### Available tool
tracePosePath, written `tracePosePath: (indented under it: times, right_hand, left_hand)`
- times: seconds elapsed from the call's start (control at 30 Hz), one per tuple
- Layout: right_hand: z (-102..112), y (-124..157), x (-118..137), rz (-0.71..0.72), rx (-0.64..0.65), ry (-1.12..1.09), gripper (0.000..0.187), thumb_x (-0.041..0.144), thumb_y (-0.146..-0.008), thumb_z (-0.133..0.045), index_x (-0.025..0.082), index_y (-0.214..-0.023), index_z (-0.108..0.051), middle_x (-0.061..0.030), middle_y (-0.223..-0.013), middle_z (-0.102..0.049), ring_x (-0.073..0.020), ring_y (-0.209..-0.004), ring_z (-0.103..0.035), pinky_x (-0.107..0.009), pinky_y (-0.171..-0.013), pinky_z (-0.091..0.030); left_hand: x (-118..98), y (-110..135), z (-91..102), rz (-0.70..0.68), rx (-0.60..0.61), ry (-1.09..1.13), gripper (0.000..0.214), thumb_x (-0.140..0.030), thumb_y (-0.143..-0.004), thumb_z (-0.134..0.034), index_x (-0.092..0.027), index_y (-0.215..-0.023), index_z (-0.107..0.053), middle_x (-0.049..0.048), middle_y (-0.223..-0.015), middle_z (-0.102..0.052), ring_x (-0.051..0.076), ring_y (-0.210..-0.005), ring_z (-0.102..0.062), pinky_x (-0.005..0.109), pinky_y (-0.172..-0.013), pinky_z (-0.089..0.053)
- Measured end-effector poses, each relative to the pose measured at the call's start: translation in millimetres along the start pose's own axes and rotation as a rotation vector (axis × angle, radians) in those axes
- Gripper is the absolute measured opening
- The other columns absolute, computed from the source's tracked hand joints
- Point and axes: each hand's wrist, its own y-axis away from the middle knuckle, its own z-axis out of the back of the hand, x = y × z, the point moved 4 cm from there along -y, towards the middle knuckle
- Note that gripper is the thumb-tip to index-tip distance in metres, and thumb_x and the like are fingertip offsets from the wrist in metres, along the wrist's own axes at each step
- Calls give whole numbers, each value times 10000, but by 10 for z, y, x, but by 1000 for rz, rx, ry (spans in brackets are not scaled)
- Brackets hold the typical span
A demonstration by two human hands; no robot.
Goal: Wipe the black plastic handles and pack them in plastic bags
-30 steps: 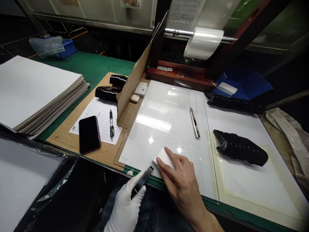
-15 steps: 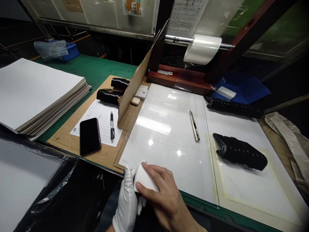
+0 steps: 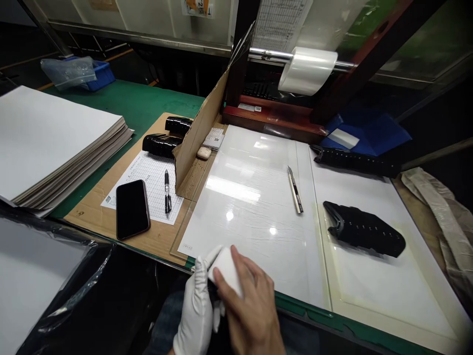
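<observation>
At the near edge of the bench, my left hand wears a white glove and is curled round something dark, mostly hidden between the two hands. My bare right hand grips a white sponge-like block between thumb and fingers and presses it against what the left hand holds. Ahead of the hands lies a glass-topped white work surface. On it, to the right, rests a utility knife. Farther right, a black ribbed, curved part lies on the white board.
A second black part lies at the back right, by a blue bin. To the left are a phone, a pen, a printed form, black shiny pieces, a cardboard divider and a stack of sheets. A film roll hangs behind.
The white block has shifted slightly right and turned more upright, with my right hand rotating along with it. Both hands stay together. The whole view has shifted a little.
</observation>
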Motion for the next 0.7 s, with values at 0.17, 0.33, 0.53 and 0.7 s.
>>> tracePosePath:
  times: [0.17, 0.33, 0.53, 0.7]
  right_hand:
    - [-49, 50, -8, -145, -9, 90, 580, 38, -959, -452, 286, -1484, -467, -161, -1582, -365, -368, -1338, -422, -533, -881, -454]
    - [33, 81, -133, -152, -32, 96, 539, 90, -991, -426, 348, -1459, -498, -116, -1579, -389, -349, -1323, -445, -552, -889, -461]
    - [312, 119, -510, -741, 231, -441, 501, 566, -969, -530, 360, -1426, -541, -40, -1500, -512, -323, -1397, -453, -526, -1045, -493]
    - [361, 30, -241, -845, 588, -1098, 561, 652, -944, -526, 284, -1356, -624, -46, -1399, -608, -315, -1330, -538, -468, -1122, -430]
  left_hand:
    - [20, 18, -55, 0, 44, -63, 771, -736, -868, -512, -147, -1357, -603, -37, -485, -572, 101, -317, -433, 193, -305, -310]
    - [47, -16, -84, -22, 110, -101, 755, -721, -850, -560, -131, -1318, -600, -46, -478, -551, 91, -315, -398, 183, -305, -292]
    - [-215, -15, 66, 52, 347, -217, 720, -667, -958, -405, -108, -1395, -525, -65, -454, -513, 63, -289, -322, 152, -321, -250]
    - [-466, 125, 31, 202, 674, -246, 727, -638, -915, -548, -99, -1404, -551, -67, -365, -471, 72, -291, -317, 150, -332, -185]
